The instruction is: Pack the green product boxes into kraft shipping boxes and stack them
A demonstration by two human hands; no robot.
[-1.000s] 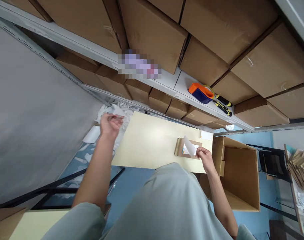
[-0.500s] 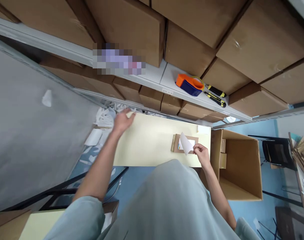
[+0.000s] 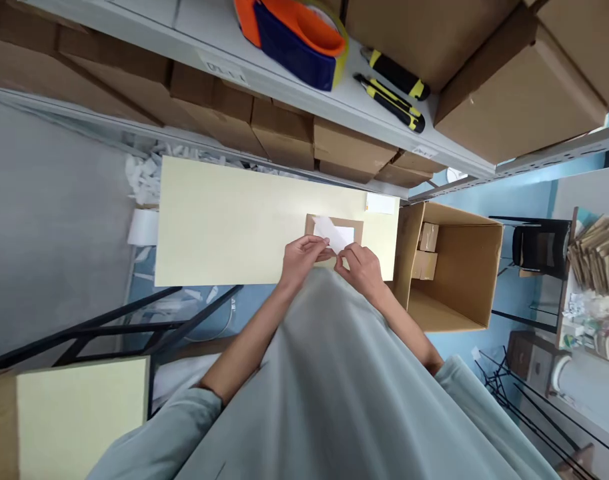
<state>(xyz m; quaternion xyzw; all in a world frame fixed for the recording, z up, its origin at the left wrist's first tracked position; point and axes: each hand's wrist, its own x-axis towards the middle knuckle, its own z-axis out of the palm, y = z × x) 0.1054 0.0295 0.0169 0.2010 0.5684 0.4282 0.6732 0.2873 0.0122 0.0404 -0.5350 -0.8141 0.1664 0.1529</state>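
Observation:
Over a small brown cardboard box, both of my hands meet at a white paper slip. Fingertips of my left hand are pinched at the slip's lower left edge. My right hand grips its lower right corner between thumb and fingers. The slip stands tilted above a white sheet on the box's top. Part of the box's near side is hidden behind my hands. The box rests on a pale yellow tabletop.
Right of the table stands a large open carton with small boxes inside. A stack of white cards lies at the table's far right corner. The shelf above holds an orange and blue tape dispenser and utility knives.
My left hand has left the table's far left corner and come over to the slip. My right hand still holds the slip, now close to the left hand. The view has shifted.

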